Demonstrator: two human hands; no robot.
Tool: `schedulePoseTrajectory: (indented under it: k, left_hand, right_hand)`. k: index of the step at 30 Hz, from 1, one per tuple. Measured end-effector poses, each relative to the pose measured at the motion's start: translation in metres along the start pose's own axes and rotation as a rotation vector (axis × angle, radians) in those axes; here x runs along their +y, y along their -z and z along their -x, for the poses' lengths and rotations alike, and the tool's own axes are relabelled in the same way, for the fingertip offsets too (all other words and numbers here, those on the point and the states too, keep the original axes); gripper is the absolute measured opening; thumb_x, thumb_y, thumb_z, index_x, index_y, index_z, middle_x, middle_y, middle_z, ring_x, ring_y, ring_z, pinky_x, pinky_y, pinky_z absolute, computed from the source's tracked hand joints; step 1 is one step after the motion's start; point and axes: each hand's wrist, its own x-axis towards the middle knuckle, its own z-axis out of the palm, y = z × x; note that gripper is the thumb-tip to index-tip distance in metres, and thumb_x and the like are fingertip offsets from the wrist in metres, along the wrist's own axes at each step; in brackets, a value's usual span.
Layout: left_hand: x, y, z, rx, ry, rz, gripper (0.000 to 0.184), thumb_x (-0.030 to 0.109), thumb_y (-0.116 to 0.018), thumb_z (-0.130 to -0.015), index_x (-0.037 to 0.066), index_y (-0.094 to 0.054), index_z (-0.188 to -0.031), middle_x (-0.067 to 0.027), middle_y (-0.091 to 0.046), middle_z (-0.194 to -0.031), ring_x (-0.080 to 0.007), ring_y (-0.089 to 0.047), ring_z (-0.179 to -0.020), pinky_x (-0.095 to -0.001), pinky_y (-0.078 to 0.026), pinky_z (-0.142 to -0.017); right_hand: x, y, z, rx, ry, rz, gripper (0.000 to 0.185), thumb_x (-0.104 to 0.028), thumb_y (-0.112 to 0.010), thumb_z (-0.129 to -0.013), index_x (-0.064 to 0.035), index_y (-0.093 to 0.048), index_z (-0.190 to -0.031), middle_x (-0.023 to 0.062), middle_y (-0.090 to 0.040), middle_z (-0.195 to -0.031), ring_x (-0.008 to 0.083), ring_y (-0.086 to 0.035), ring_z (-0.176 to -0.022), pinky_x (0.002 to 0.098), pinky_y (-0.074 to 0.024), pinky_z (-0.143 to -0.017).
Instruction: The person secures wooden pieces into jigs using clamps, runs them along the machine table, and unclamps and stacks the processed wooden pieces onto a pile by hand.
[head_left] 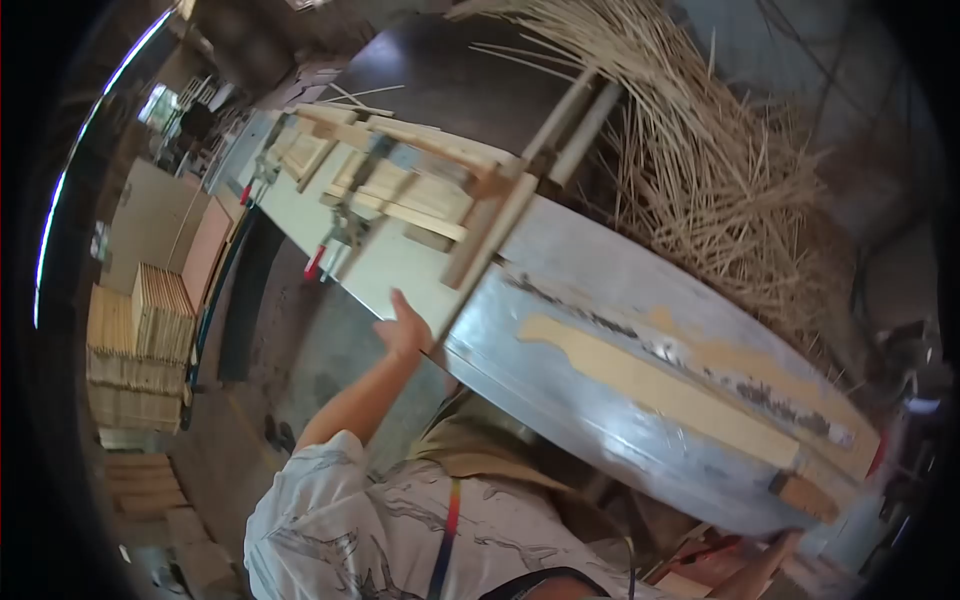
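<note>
My left hand [405, 330] is at the near edge of the pale board [400, 268], beside the end of a long wooden bar [490, 240]. Its visible fingers are apart and nothing shows in them. Clamps with red handles [316, 262] and light wooden pieces [415, 195] sit on the board. At the bottom right, a blurred skin-toned shape by the metal table [560, 400] looks like my right hand [770, 565]; its fingers cannot be made out. On the metal surface lies a long flat tan piece [650, 385].
A large heap of thin wooden strips [710, 170] lies beyond the table. Stacked wooden panels [145, 330] stand at the left, with larger boards [150, 220] behind them. Reddish items [705, 560] are below the table's near edge.
</note>
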Motion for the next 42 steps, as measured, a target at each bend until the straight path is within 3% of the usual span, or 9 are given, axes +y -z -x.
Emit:
schedulePoseTrajectory:
  k: [4, 6, 8, 11, 15, 19, 32, 38, 42]
  left_hand:
    - [0.018, 0.086, -0.031, -0.826, -0.033, 0.034, 0.05, 0.038, -0.07, -0.102, 0.0, -0.063, -0.132, -0.0126, -0.072, -0.12, -0.0177, -0.068, -0.1, -0.0365, -0.057, -0.086]
    - [-0.002, 0.128, -0.139, -1.739, -0.333, -0.164, 0.042, 0.037, -0.071, -0.102, 0.001, -0.069, -0.122, -0.0094, -0.073, -0.117, -0.0171, -0.071, -0.091, -0.0366, -0.058, -0.076]
    - [0.102, 0.189, -0.206, -1.843, -0.105, -0.776, 0.035, 0.034, -0.072, -0.101, 0.0, -0.073, -0.112, -0.0076, -0.074, -0.105, -0.0193, -0.073, -0.084, -0.0392, -0.059, -0.071]
    - [0.121, 0.189, -0.435, -0.649, -1.115, -0.62, 0.029, 0.025, -0.079, -0.09, 0.001, -0.075, -0.105, -0.0187, -0.072, -0.087, -0.0325, -0.073, -0.085, -0.0434, -0.059, -0.076]
    - [0.242, 0.167, -0.616, 0.314, -1.246, -0.278, 0.046, 0.038, -0.083, -0.087, 0.002, -0.067, -0.111, -0.0197, -0.067, -0.084, -0.0418, -0.067, -0.077, -0.0506, -0.056, -0.075]
    - [0.287, 0.135, -0.719, -0.219, -0.947, -0.654, 0.075, 0.071, -0.065, -0.092, -0.003, -0.071, -0.104, -0.0281, -0.074, -0.099, -0.0453, -0.073, -0.096, -0.0535, -0.058, -0.079]
    - [0.307, 0.14, -0.756, -0.367, -0.92, -0.649, 0.063, 0.058, -0.057, -0.103, 0.0, -0.074, -0.085, -0.025, -0.072, -0.081, -0.0465, -0.072, -0.081, -0.0553, -0.056, -0.073]
    - [0.284, 0.113, -0.811, -0.433, -0.918, -0.622, 0.06, 0.057, -0.054, -0.106, 0.0, -0.074, -0.104, -0.0297, -0.074, -0.1, -0.0536, -0.067, -0.091, -0.0601, -0.053, -0.077]
    - [0.302, 0.117, -0.792, -0.469, -1.062, -0.638, 0.063, 0.057, -0.054, -0.107, -0.003, -0.071, -0.103, -0.0285, -0.074, -0.093, -0.0511, -0.069, -0.087, -0.0584, -0.052, -0.072]
  right_hand:
    - [-0.09, 0.084, 0.144, 0.631, 0.375, -0.056, 0.051, -0.04, -0.046, -0.113, 0.0034, -0.073, -0.119, 0.0226, -0.076, -0.116, 0.0347, -0.074, -0.103, 0.043, -0.0586, -0.087]
    - [-0.179, 0.159, 0.303, 0.409, 0.617, -0.927, 0.038, -0.023, -0.052, -0.111, 0.0024, -0.066, -0.136, 0.0216, -0.071, -0.132, 0.031, -0.07, -0.116, 0.0397, -0.0543, -0.1]
    - [-0.245, 0.189, 0.463, 0.113, 0.814, -1.058, 0.036, -0.013, -0.049, -0.111, 0.0025, -0.064, -0.14, 0.0218, -0.068, -0.137, 0.0283, -0.068, -0.12, 0.0395, -0.0505, -0.109]
    - [-0.339, 0.255, 0.722, -0.378, 1.299, -1.359, 0.036, -0.029, -0.061, -0.105, 0.0013, -0.07, -0.123, 0.0124, -0.073, -0.101, 0.0255, -0.07, -0.093, 0.039, -0.0545, -0.085]
    - [-0.407, 0.322, 0.96, -0.787, 1.366, -1.171, 0.03, -0.017, -0.065, -0.103, 0.0046, -0.066, -0.123, 0.0119, -0.07, -0.09, 0.0202, -0.07, -0.078, 0.0342, -0.0564, -0.073]
    - [-0.432, 0.334, 1.092, -0.903, 1.244, -1.055, 0.042, -0.017, -0.061, -0.105, 0.0066, -0.052, -0.139, 0.0108, -0.067, -0.083, 0.0173, -0.067, -0.068, 0.0318, -0.0545, -0.063]
    - [-0.449, 0.304, 1.177, -0.45, 0.536, -1.23, 0.025, -0.027, -0.062, -0.107, -0.0022, -0.061, -0.107, -0.0021, -0.056, -0.076, 0.0072, -0.049, -0.066, 0.0256, -0.0403, -0.057]
    - [-0.466, 0.364, 1.218, -0.314, 0.504, -0.903, 0.04, -0.042, -0.064, -0.101, -0.0038, -0.064, -0.111, 0.0271, -0.071, -0.092, 0.0484, -0.07, -0.091, 0.0516, -0.0555, -0.076]
    - [-0.468, 0.357, 1.232, -0.265, 0.48, -1.058, 0.033, -0.029, -0.064, -0.101, -0.0039, -0.061, -0.122, 0.0274, -0.068, -0.095, 0.049, -0.067, -0.092, 0.0508, -0.0537, -0.078]
